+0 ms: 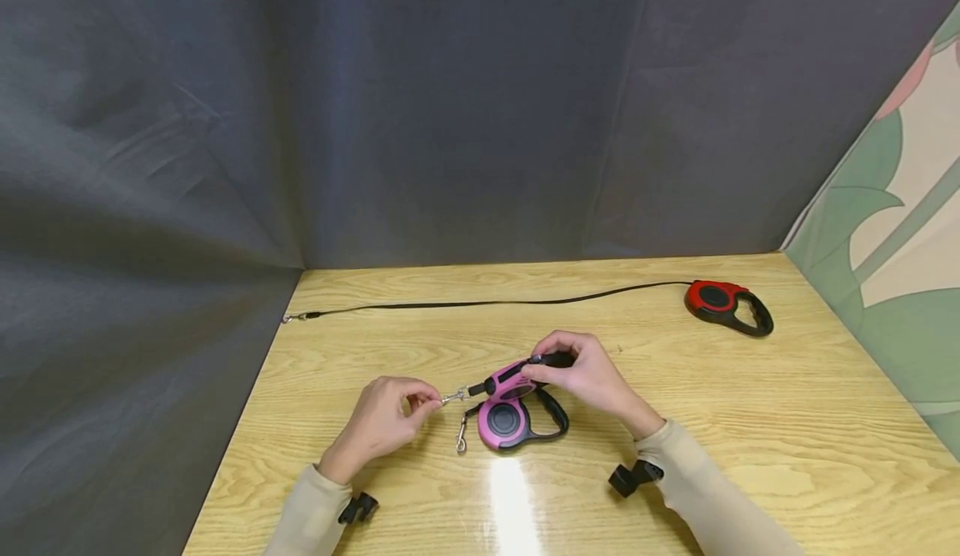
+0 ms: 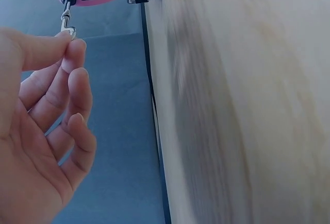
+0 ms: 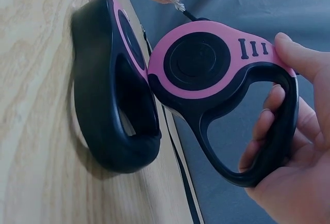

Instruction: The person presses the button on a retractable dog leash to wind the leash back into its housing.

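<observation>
My right hand (image 1: 581,370) grips the black handle of a pink retractable dog leash (image 3: 196,62), its fingers curled round the loop, as the right wrist view shows. That leash is held up off the table. Between thumb and forefinger my left hand (image 1: 392,417) pinches the metal snap hook (image 2: 68,27) at the end of its cord. A second pink leash (image 1: 503,423) lies on the table just below, its own hook (image 1: 461,439) on the wood to its left. No hand touches that second leash.
A red retractable leash (image 1: 714,299) lies at the back right of the wooden table (image 1: 787,406). Its black cord (image 1: 480,303) runs out leftward along the back to a metal hook (image 1: 292,318) near the left edge. Dark cloth (image 1: 465,114) hangs behind the table.
</observation>
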Motion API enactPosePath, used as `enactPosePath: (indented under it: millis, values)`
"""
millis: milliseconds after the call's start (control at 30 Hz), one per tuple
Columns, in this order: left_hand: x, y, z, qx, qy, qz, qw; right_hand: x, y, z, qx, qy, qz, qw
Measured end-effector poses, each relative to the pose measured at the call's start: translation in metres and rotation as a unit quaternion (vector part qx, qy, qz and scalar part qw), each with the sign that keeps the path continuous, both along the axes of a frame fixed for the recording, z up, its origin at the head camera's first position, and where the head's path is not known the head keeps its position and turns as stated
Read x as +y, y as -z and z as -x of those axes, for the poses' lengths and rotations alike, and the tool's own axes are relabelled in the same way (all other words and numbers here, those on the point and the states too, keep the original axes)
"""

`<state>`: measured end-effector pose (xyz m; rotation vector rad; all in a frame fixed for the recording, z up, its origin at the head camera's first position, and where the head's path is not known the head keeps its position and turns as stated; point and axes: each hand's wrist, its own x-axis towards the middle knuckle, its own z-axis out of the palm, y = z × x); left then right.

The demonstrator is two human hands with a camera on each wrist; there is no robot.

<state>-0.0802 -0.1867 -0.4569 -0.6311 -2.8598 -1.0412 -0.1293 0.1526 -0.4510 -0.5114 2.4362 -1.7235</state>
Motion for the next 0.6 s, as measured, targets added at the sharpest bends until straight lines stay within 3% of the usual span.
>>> enactPosePath:
  millis: [600]
  values:
    - [0.0036, -0.0008, 0.0043, -0.016, 0.007, 0.008, 0.9998, -0.0044, -0.0058, 0.0053, -0.015, 0.034, -0.012, 0.999]
